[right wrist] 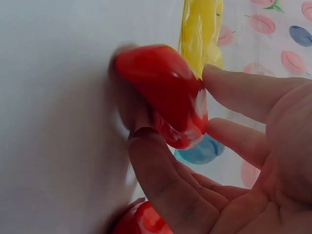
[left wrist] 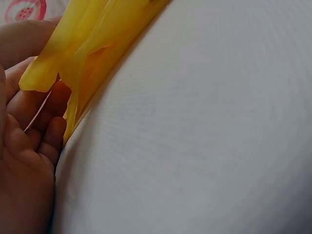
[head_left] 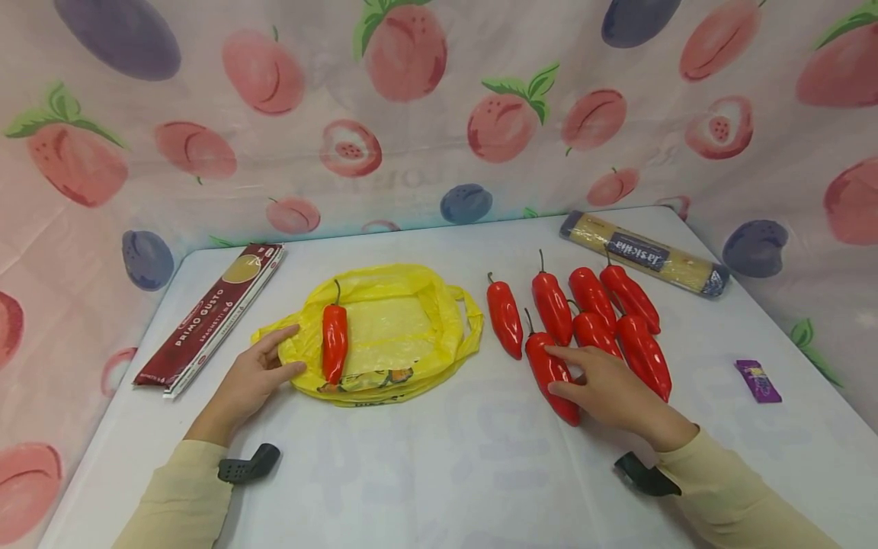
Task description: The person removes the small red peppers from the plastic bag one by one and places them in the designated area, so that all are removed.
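Eight shiny red peppers: one lies in the yellow bag (head_left: 391, 328). The right hand (head_left: 610, 385) pinches a pepper (head_left: 552, 374); the left hand (head_left: 250, 377) lies flat at the bag's nine o'clock edge.

Glossy smooth red peppers (head_left: 551, 372), thin crinkled yellow plastic bag (head_left: 405, 328), matt white tabletop (head_left: 446, 465), shiny cellophane spaghetti pack (head_left: 645, 253), printed carton (head_left: 209, 316)

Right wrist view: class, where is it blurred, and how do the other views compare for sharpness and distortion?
Right wrist: the red pepper in the right hand is smeared along its left edge. Left wrist: the yellow bag is soft, too close. Head: sharp, but the table edges bow.
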Demonstrator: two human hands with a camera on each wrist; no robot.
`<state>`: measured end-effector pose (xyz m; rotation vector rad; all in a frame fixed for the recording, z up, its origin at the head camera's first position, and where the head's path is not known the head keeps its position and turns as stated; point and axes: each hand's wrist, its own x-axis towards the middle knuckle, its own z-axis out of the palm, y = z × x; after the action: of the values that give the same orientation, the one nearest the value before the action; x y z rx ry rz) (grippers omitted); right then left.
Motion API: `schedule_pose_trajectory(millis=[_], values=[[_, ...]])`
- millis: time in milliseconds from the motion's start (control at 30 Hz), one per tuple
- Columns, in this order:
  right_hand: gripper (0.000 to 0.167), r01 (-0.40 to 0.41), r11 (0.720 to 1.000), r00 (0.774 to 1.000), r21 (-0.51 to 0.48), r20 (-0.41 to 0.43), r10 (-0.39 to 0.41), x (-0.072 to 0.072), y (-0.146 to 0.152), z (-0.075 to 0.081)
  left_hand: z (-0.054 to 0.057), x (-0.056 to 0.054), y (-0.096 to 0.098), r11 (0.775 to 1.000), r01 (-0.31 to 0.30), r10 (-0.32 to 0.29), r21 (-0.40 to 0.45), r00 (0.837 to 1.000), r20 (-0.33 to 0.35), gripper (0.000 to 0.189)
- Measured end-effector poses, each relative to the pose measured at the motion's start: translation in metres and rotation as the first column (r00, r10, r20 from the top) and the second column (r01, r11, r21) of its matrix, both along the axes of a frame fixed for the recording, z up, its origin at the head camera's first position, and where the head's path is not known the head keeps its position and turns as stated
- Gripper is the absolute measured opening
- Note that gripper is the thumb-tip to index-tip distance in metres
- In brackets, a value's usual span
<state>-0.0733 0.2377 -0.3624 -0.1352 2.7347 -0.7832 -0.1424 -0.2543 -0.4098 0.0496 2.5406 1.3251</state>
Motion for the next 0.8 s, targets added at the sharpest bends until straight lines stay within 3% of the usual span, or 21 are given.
schedule_pose_trajectory(millis=[800], values=[[0.075, -0.016, 1.0, 0.999, 0.018, -0.037, 0.017, -0.0013, 0.0033, 0.0029, -0.001, -0.0001, -0.0001, 1.0, -0.005, 0.005, 0.017, 1.0, 0.002, 0.077]])
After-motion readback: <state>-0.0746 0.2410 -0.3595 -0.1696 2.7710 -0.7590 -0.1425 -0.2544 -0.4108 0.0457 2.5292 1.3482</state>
